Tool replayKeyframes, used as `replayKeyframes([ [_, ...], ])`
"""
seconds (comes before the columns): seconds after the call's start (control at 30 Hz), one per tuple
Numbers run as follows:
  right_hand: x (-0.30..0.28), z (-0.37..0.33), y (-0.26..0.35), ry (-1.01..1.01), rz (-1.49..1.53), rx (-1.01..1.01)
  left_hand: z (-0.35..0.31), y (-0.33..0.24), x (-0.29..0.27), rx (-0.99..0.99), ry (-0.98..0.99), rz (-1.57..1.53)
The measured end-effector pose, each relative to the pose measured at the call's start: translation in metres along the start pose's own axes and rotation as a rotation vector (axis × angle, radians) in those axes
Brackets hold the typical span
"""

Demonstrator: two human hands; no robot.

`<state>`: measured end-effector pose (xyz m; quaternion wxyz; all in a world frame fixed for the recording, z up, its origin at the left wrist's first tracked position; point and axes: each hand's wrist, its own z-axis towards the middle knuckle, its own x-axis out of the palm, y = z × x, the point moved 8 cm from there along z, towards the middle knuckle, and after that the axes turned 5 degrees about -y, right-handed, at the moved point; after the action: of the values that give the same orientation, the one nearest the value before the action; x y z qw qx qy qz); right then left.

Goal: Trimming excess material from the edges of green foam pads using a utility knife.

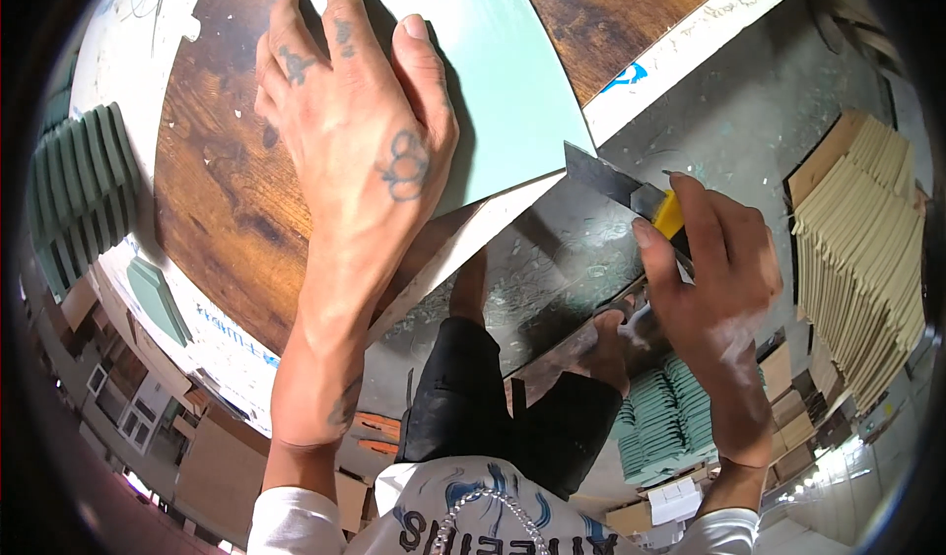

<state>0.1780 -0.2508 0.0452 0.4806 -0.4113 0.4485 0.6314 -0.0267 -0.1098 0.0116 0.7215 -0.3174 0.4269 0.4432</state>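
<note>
Left hand (365, 112) palm down over the left part of the pale green sheet (503, 92), fingers slightly parted, gripping nothing. Sheet lies on the brown worktop (222, 195). Right hand (714, 260) closed round the yellow knife (669, 217), blade at the sheet's near right corner; contact unclear. I'd press evenly, angle the blade low, keep my thumb clear of its path.
</note>
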Motion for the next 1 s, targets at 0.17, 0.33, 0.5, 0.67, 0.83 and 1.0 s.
replayKeyframes([
  [0.17,0.005,-0.002,-0.007,-0.001,0.036,-0.032,0.0,-0.011,-0.008,-0.055,-0.011,-0.158],
  [0.33,0.002,0.004,-0.006,0.021,0.052,-0.054,0.0,-0.007,-0.011,-0.05,-0.005,-0.145],
  [0.5,0.005,0.014,-0.007,0.115,0.084,-0.004,-0.006,0.012,0.003,0.04,-0.016,-0.085],
  [0.67,0.006,0.025,-0.01,0.116,0.092,-0.016,0.004,-0.013,-0.007,-0.003,0.075,-0.061],
  [0.83,0.01,0.04,-0.012,0.132,0.101,-0.019,0.004,-0.014,-0.007,0.009,0.157,-0.072],
  [1.0,0.015,0.056,-0.014,0.131,0.155,-0.082,0.004,-0.012,-0.014,0.073,0.031,-0.134],
])
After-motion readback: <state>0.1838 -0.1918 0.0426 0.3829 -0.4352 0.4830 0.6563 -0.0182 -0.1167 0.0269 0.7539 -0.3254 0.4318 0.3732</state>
